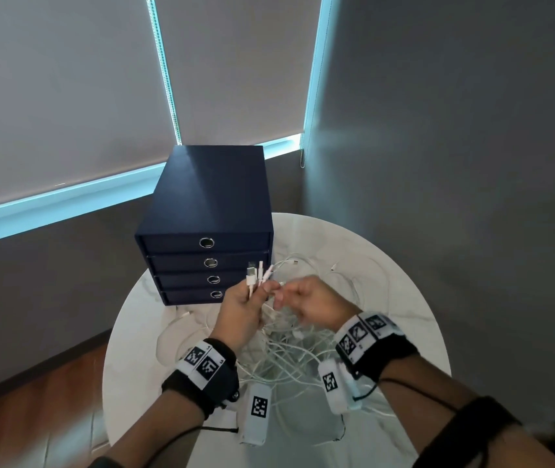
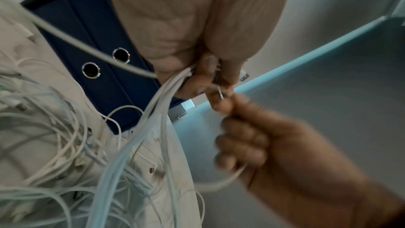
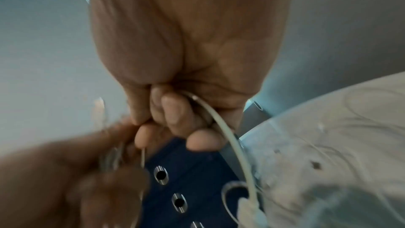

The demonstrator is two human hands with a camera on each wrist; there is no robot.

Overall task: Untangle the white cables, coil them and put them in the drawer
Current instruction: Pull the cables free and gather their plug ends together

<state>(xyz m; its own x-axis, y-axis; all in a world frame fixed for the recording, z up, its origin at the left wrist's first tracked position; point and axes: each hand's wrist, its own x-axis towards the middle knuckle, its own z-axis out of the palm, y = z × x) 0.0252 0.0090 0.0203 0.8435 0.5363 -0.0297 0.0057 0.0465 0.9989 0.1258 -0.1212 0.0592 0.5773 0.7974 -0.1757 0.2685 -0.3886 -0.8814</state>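
A tangle of white cables point(image 1: 286, 346) lies on the round white table point(image 1: 404, 298), also seen in the left wrist view as white cables point(image 2: 54, 145). My left hand point(image 1: 245, 305) grips several cable ends, whose plugs point(image 1: 259, 271) stick up above the fist; the bundle point(image 2: 153, 119) hangs down from my left hand point(image 2: 197, 41). My right hand point(image 1: 309, 298), close beside the left, pinches a thin white cable point(image 3: 230, 136) in curled fingers point(image 3: 173, 115). The navy drawer unit point(image 1: 208, 211) stands just behind both hands, all of its drawers closed.
The drawer unit has ring pulls point(image 1: 206, 242) on each front. Loose cable loops point(image 1: 174, 336) spread over the table to the left of my arms. A grey wall point(image 1: 455, 130) and window blinds point(image 1: 66, 96) stand behind the table; wooden floor point(image 1: 32, 400) lies lower left.
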